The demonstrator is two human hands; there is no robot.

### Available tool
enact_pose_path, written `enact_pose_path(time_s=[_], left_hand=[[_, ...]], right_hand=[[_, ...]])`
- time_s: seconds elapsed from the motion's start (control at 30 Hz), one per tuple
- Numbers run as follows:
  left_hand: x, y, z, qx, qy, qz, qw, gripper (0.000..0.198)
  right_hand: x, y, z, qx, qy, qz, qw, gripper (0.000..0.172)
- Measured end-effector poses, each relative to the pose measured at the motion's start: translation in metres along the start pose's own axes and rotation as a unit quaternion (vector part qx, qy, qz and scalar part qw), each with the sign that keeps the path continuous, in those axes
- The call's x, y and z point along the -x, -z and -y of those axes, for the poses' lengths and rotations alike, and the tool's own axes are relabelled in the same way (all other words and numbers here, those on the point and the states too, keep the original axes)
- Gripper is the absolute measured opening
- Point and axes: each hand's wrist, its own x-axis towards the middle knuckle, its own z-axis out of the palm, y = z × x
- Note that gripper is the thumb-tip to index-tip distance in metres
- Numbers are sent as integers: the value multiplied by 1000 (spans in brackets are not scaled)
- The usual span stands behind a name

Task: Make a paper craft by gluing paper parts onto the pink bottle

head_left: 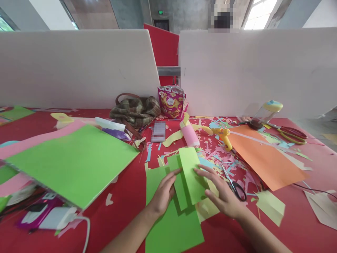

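A folded piece of green paper [193,177] stands partly raised in front of me, its lighter flap toward the right. My left hand [163,194] is curled at the paper's left part, index finger along it and the other fingers bent beneath. On the right side, my right hand [223,195] has its fingers stretched and apart, the tips touching the flap's edge. Under both lies a larger green sheet [173,233] on the red table. Pale yellow paper [206,211] shows beside it, partly covered. Scissors [233,182] with black handles rest just beyond my right hand.
A pink paper roll [190,135], a yellow glue gun [223,135] and an orange sheet [265,158] lie farther off among paper scraps. Large green sheet [76,165] on the left, above a power bank with a white cable [85,232]. Snack bag [172,102], plaid bag [137,109] and jar [265,114] stand behind.
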Motion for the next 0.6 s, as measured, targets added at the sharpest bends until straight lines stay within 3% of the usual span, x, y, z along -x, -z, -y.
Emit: enact_pose_path(time_s=[0.17,0.27,0.33,0.47,0.6], left_hand=[[1,-3,4,48,126,-6,991,49],[-1,-3,-5,66,106,3,992,52],[-2,-3,-12,85,73,16,994,48],[0,-5,-19,118,71,25,990,51],[5,-8,-19,164,106,57,979,64]], right_hand=[[-2,-12,4,104,81,66,989,48],[0,-15,4,95,92,65,989,47],[3,-18,2,66,84,11,994,44],[3,-26,-4,-88,-52,-149,984,49],[-2,-30,-2,-352,-167,-79,918,47]])
